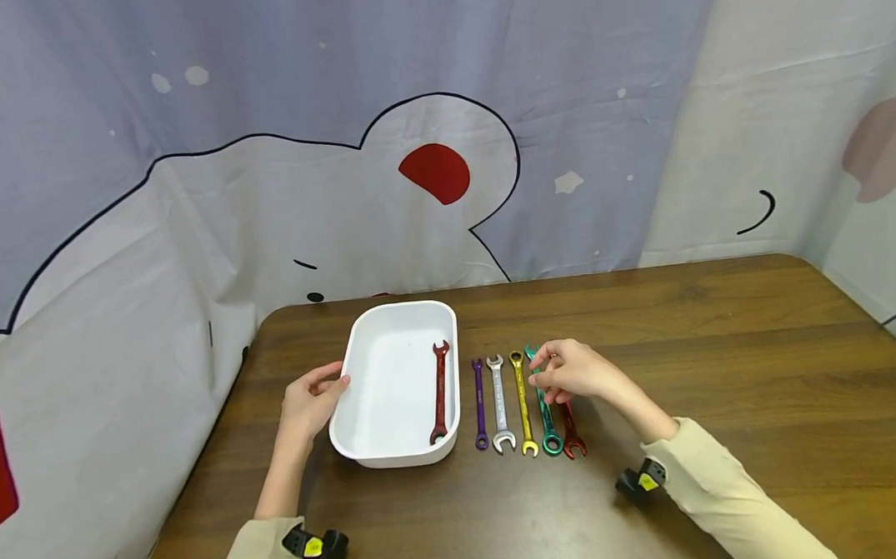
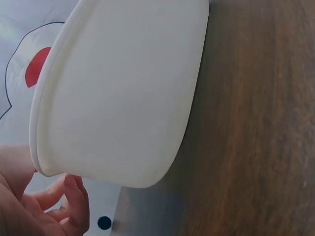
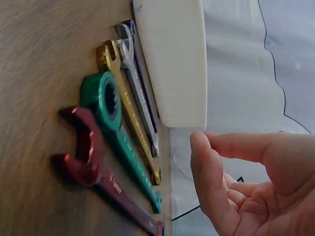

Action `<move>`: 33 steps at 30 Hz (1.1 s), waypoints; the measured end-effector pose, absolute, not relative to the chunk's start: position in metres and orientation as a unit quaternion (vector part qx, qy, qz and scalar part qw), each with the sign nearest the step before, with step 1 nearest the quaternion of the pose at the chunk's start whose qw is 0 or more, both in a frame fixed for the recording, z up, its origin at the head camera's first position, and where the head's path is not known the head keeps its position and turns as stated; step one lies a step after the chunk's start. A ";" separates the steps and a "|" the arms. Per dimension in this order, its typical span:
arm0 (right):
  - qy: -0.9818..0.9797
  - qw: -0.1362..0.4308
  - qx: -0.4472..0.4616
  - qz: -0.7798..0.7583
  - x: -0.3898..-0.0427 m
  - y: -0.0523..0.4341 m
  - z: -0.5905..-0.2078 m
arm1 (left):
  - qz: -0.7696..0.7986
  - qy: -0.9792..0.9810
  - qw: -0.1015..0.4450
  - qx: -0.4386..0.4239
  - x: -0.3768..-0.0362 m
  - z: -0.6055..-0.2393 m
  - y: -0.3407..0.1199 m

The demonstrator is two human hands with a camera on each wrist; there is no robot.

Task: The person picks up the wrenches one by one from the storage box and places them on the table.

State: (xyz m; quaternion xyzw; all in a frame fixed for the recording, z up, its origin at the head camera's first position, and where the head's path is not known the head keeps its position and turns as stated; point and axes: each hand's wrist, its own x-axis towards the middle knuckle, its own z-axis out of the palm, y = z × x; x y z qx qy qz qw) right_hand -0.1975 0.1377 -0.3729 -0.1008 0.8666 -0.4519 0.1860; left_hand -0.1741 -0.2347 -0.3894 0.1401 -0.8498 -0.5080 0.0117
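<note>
My left hand (image 1: 331, 390) rests with loose fingers (image 2: 69, 204) against the left side of a white tray (image 1: 368, 350), whose outer wall (image 2: 118, 98) fills the left wrist view. Inside the tray lies a dark red wrench (image 1: 440, 392). To the tray's right, several wrenches lie side by side: purple (image 1: 479, 403), silver (image 1: 500, 404), gold (image 1: 524, 405), green (image 1: 549, 429) and red (image 1: 573, 438). My right hand (image 1: 544, 374) hovers over the green and red ones, fingers loosely bent. In the right wrist view that hand (image 3: 199, 147) holds nothing above the green wrench (image 3: 113, 118) and the red wrench (image 3: 91, 162).
The brown wooden table (image 1: 722, 359) stretches bare to the right and front of the wrenches. A printed cloth backdrop (image 1: 442, 146) hangs behind the table's far edge. The table's left edge runs close to my left arm.
</note>
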 end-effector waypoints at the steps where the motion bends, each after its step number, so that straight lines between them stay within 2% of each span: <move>1: 0.867 0.185 -0.105 -0.450 -0.198 0.136 -0.372 | -0.511 -0.848 0.014 0.141 -0.174 -0.389 -0.234; 33: 0.880 0.171 -0.143 -0.420 -0.208 0.098 -0.352 | -0.552 -0.814 -0.049 0.173 -0.185 -0.390 -0.239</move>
